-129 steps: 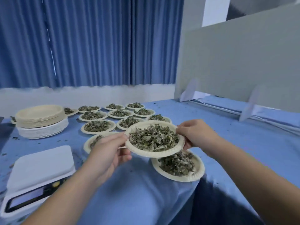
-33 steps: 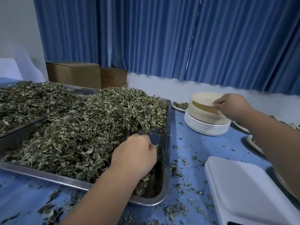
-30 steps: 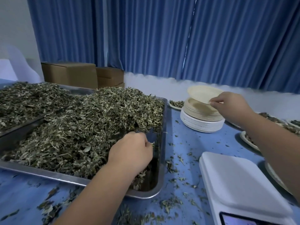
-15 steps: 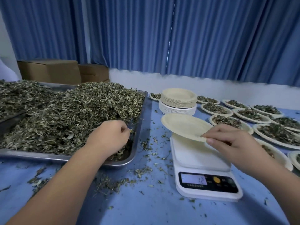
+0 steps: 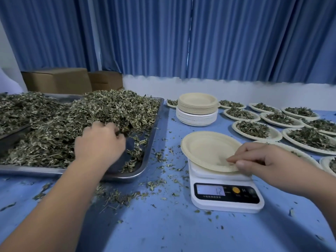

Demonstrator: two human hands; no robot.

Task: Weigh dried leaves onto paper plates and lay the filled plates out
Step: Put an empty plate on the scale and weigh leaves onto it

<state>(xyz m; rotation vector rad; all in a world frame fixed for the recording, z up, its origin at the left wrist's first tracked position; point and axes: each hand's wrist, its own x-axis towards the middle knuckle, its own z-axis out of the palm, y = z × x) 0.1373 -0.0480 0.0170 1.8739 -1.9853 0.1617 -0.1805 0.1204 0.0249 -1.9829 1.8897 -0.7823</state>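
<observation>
An empty cream paper plate [image 5: 205, 149] lies on the white kitchen scale [image 5: 225, 193], whose display reads 12. My right hand [image 5: 258, 159] pinches the plate's near right rim. My left hand [image 5: 99, 142] is curled into the heap of dried leaves [image 5: 72, 128] in the steel tray [image 5: 147, 157], its fingers closed on a clump. A stack of empty paper plates [image 5: 197, 109] stands behind the scale. Several filled plates [image 5: 254, 129] are laid out in rows to the right.
A second tray of leaves [image 5: 20, 110] lies at the far left, with cardboard boxes [image 5: 58, 81] behind it. Loose leaf bits litter the blue tablecloth [image 5: 163, 224] between tray and scale. Blue curtains hang behind the table.
My right hand lifted a plate from the stack and set it on the scale, still pinching it. My left hand stays buried in the leaf heap. The view has swung right.
</observation>
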